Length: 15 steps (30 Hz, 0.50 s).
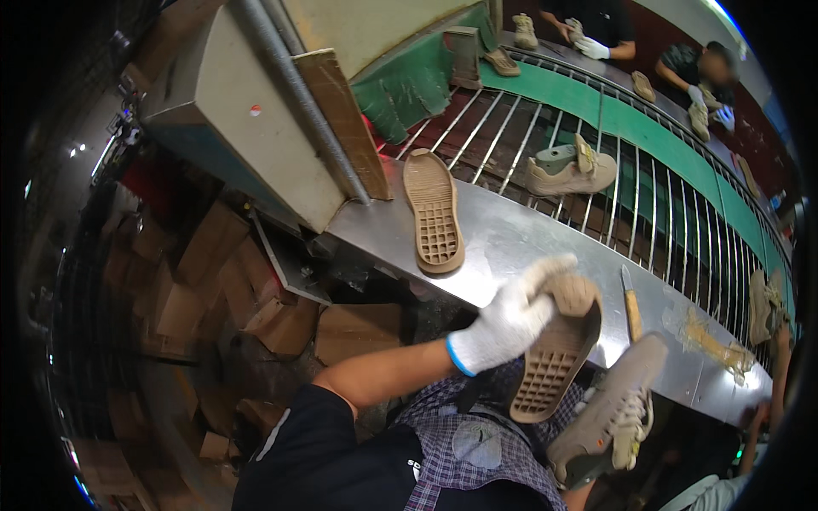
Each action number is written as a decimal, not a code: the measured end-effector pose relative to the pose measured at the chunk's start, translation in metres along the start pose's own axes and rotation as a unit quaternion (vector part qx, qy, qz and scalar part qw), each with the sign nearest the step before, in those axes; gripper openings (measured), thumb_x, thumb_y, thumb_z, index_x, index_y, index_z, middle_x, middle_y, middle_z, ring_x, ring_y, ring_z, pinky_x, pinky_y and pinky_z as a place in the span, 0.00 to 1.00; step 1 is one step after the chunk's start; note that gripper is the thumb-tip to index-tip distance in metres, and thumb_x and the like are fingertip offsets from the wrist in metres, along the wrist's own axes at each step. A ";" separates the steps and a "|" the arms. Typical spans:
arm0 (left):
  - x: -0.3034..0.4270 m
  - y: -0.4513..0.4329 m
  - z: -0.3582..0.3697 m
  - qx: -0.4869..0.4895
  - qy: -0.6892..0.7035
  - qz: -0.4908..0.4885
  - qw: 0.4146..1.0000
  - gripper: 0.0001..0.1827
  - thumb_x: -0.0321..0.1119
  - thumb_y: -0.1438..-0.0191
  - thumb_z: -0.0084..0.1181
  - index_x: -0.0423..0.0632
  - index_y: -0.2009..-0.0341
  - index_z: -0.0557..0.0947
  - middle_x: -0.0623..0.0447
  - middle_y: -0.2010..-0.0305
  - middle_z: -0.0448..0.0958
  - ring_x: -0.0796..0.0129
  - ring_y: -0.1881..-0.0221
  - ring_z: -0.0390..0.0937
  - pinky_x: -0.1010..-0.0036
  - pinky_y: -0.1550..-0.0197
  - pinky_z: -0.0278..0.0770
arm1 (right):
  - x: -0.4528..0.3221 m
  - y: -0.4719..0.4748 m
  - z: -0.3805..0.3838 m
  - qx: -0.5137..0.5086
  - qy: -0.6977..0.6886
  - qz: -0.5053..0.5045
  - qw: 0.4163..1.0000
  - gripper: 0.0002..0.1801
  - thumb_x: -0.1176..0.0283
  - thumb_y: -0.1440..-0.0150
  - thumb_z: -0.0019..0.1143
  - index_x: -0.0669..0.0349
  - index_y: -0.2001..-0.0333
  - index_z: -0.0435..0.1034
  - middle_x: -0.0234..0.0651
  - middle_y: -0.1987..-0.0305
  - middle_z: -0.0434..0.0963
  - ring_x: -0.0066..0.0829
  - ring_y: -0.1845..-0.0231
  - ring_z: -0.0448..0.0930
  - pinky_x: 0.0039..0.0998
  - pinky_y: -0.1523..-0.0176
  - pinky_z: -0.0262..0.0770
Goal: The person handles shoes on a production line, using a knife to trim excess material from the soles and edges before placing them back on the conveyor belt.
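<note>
My left hand point(511, 322), in a white knit glove with a blue cuff, grips the toe half of a tan shoe sole point(551, 370). The sole's grid-patterned inner side faces up. Close beside it is a beige shoe upper on a grey last point(604, 409), tilted over my lap with its laces to the right. My right hand point(584, 400) is mostly hidden behind this upper; bits of white glove show at its edge, and it holds the upper. A second tan sole point(434, 214) lies grid side up on the metal ledge point(492, 223).
A wooden-handled knife point(631, 306) lies on the ledge. Another lasted shoe point(571, 167) sits on the metal-rod conveyor point(639, 198) with a green belt point(575, 89). Co-workers point(594, 29) handle shoes across it. Cardboard boxes point(358, 329) crowd the floor at left, below a machine housing point(255, 121).
</note>
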<state>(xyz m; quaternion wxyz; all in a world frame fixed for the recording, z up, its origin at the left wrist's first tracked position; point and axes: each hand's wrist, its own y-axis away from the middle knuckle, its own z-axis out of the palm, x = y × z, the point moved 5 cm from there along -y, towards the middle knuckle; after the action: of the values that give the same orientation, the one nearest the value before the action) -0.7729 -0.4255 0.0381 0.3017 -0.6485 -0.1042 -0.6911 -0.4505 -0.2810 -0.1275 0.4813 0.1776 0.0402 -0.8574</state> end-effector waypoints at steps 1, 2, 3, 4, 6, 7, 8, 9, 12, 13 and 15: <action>-0.020 0.010 0.006 0.008 -0.010 -0.033 0.999 0.44 0.13 0.46 0.38 0.42 0.21 0.62 0.40 0.28 0.75 0.54 0.26 0.72 0.64 0.24 0.67 | -0.005 -0.003 0.018 -0.052 0.020 0.013 0.998 0.26 0.60 0.23 0.44 0.63 0.29 0.60 0.42 0.37 0.73 0.39 0.34 0.72 0.49 0.32 0.72; -0.045 0.016 0.017 -0.033 -0.006 -0.059 0.998 0.46 0.14 0.46 0.39 0.45 0.20 0.60 0.40 0.27 0.73 0.54 0.26 0.71 0.63 0.23 0.66 | -0.013 -0.002 0.040 -0.107 0.045 0.013 0.993 0.27 0.59 0.22 0.42 0.63 0.27 0.58 0.44 0.34 0.72 0.41 0.31 0.71 0.51 0.29 0.71; -0.061 0.025 0.021 -0.064 -0.009 -0.087 0.994 0.47 0.15 0.46 0.41 0.47 0.18 0.58 0.39 0.25 0.71 0.55 0.27 0.71 0.63 0.23 0.65 | -0.014 -0.006 0.058 -0.166 0.068 0.027 0.983 0.28 0.59 0.21 0.41 0.64 0.26 0.57 0.45 0.32 0.71 0.43 0.28 0.70 0.53 0.27 0.69; -0.072 0.037 0.023 -0.082 -0.021 -0.080 0.993 0.48 0.18 0.44 0.48 0.52 0.18 0.57 0.40 0.27 0.72 0.55 0.30 0.73 0.63 0.25 0.68 | -0.012 -0.006 0.074 -0.207 0.071 0.052 0.974 0.30 0.58 0.21 0.40 0.64 0.24 0.56 0.46 0.30 0.70 0.45 0.26 0.69 0.55 0.24 0.68; -0.069 0.033 0.016 -0.215 -0.028 -0.170 0.961 0.48 0.20 0.44 0.56 0.52 0.18 0.59 0.41 0.29 0.73 0.54 0.31 0.74 0.62 0.26 0.70 | -0.010 0.010 0.095 -0.090 0.003 0.095 0.991 0.37 0.53 0.22 0.44 0.65 0.20 0.49 0.56 0.22 0.63 0.59 0.17 0.60 0.69 0.18 0.56; -0.063 0.027 0.011 -0.278 -0.058 -0.165 0.945 0.47 0.24 0.45 0.62 0.51 0.20 0.62 0.42 0.33 0.74 0.54 0.33 0.74 0.61 0.28 0.72 | 0.000 0.011 0.102 -0.098 -0.044 0.162 0.981 0.40 0.51 0.23 0.47 0.65 0.20 0.48 0.58 0.22 0.62 0.59 0.17 0.59 0.69 0.18 0.55; -0.057 0.021 0.007 -0.340 -0.086 -0.155 0.924 0.47 0.28 0.46 0.68 0.50 0.22 0.65 0.44 0.36 0.76 0.55 0.35 0.75 0.61 0.30 0.74 | 0.007 0.009 0.109 -0.105 -0.091 0.227 0.964 0.42 0.50 0.24 0.49 0.66 0.20 0.48 0.60 0.21 0.61 0.60 0.16 0.58 0.68 0.17 0.53; -0.048 0.020 0.005 -0.339 -0.099 -0.150 0.923 0.38 0.34 0.45 0.70 0.48 0.30 0.73 0.44 0.37 0.76 0.55 0.37 0.76 0.61 0.34 0.77 | 0.014 0.011 0.108 -0.077 -0.080 0.250 0.962 0.42 0.48 0.25 0.50 0.66 0.21 0.50 0.60 0.22 0.62 0.59 0.18 0.59 0.67 0.19 0.56; -0.044 0.007 0.013 -0.325 -0.139 -0.111 0.929 0.27 0.40 0.42 0.69 0.46 0.40 0.79 0.45 0.43 0.80 0.57 0.41 0.78 0.63 0.37 0.78 | 0.042 0.029 0.090 0.073 0.060 0.224 0.970 0.40 0.45 0.26 0.48 0.68 0.26 0.57 0.58 0.29 0.68 0.58 0.29 0.69 0.61 0.28 0.69; -0.057 0.005 0.016 -0.311 -0.152 -0.077 0.935 0.24 0.42 0.41 0.67 0.46 0.43 0.80 0.45 0.47 0.81 0.57 0.43 0.79 0.64 0.39 0.78 | 0.052 0.038 0.079 0.134 0.121 0.195 0.964 0.40 0.44 0.26 0.46 0.68 0.28 0.60 0.57 0.32 0.71 0.58 0.34 0.73 0.58 0.32 0.74; -0.059 -0.003 0.024 -0.353 -0.193 -0.049 0.914 0.18 0.44 0.35 0.61 0.46 0.47 0.84 0.46 0.51 0.84 0.59 0.44 0.80 0.66 0.37 0.77 | 0.061 0.050 0.059 0.193 0.140 0.151 0.960 0.45 0.38 0.30 0.47 0.71 0.30 0.63 0.57 0.37 0.75 0.58 0.42 0.80 0.55 0.40 0.83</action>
<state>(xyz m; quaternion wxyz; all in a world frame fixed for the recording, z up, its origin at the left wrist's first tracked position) -0.7559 -0.3938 -0.0144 -0.0068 -0.8274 0.0589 -0.5585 -0.4537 -0.3715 -0.0882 0.5513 0.3888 -0.0862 -0.7331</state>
